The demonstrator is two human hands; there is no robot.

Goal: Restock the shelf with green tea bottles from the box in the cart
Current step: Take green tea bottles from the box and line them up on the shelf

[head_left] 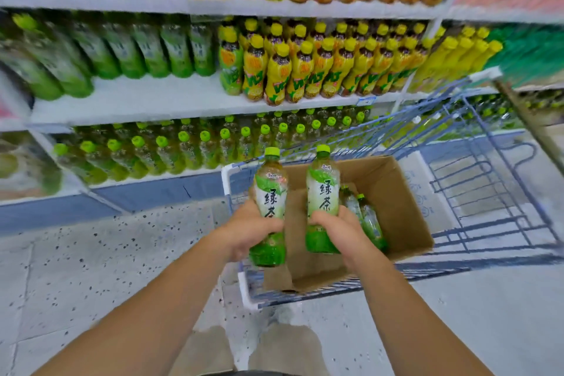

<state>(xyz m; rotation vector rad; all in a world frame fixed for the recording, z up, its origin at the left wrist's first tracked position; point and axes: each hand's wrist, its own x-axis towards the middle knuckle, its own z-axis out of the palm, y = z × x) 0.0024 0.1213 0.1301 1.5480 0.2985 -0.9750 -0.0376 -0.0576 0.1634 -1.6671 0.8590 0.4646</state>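
Note:
My left hand [250, 230] grips a green tea bottle [270, 192] upright around its lower half. My right hand [338, 227] grips a second green tea bottle [323, 189], also upright. Both bottles have lime caps and white-green labels, and both are held above the brown cardboard box [396, 210] in the blue wire cart [488, 192]. Two more green tea bottles [366, 217] lie inside the box behind my right hand. The low shelf [152, 180] to the left carries rows of matching lime-capped bottles [171, 152].
The middle shelf [152, 101] holds green bottles at left and yellow-capped lemon tea bottles [320, 70] at right, with bare white space at its front left. Yellow cartons fill the top shelf. Speckled floor [91, 268] stretches left of the cart.

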